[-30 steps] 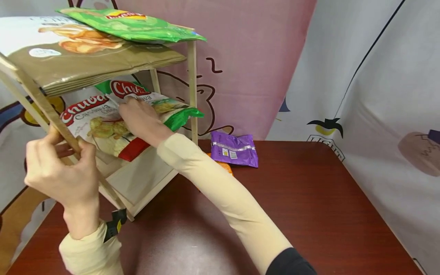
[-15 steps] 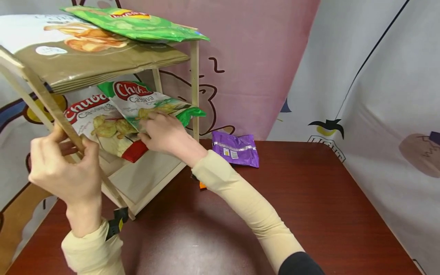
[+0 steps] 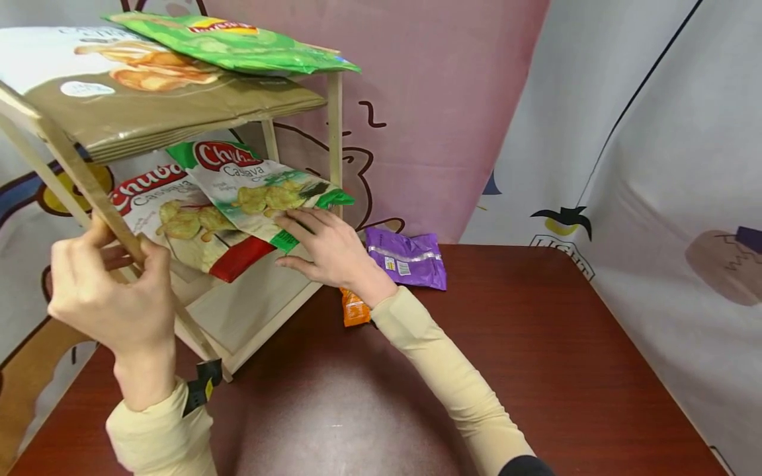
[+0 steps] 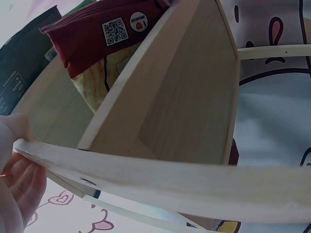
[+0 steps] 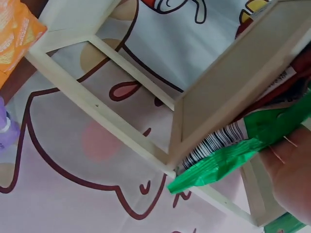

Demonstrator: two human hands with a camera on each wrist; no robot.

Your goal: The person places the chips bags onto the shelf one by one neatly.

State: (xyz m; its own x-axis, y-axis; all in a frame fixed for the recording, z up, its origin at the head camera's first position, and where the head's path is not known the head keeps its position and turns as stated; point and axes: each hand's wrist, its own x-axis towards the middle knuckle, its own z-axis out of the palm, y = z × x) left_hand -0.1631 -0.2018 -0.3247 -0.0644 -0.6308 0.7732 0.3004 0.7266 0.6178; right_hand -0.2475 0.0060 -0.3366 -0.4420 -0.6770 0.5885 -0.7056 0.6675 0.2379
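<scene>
In the head view my left hand [image 3: 113, 284] grips a front post of a small wooden shelf rack [image 3: 80, 168] between thumb and fingers. Lying tilted on the middle shelf, a green-edged bag of Chuba cassava chips [image 3: 268, 195] overlaps a red-edged Chuba bag [image 3: 187, 221]. My right hand [image 3: 330, 248] rests its extended fingers on the lower right edge of the green-edged bag, thumb apart below. From the right wrist view, the fingers [image 5: 274, 153] touch that bag's green end [image 5: 233, 160]. The left wrist view has the red-edged bag's end [image 4: 85, 39] above the lower shelf.
On the top shelf lie a large white-and-brown chip bag [image 3: 178, 109] and a green chip bag [image 3: 238, 46]. A purple packet [image 3: 411, 264] and a partly hidden orange packet [image 3: 355, 309] sit right of the rack on the brown table [image 3: 524, 330]. Printed cloth hangs behind.
My right hand has slid from the green-edged bag's upper part down and right to its lower edge. The orange packet shows more. My left hand stays on the post.
</scene>
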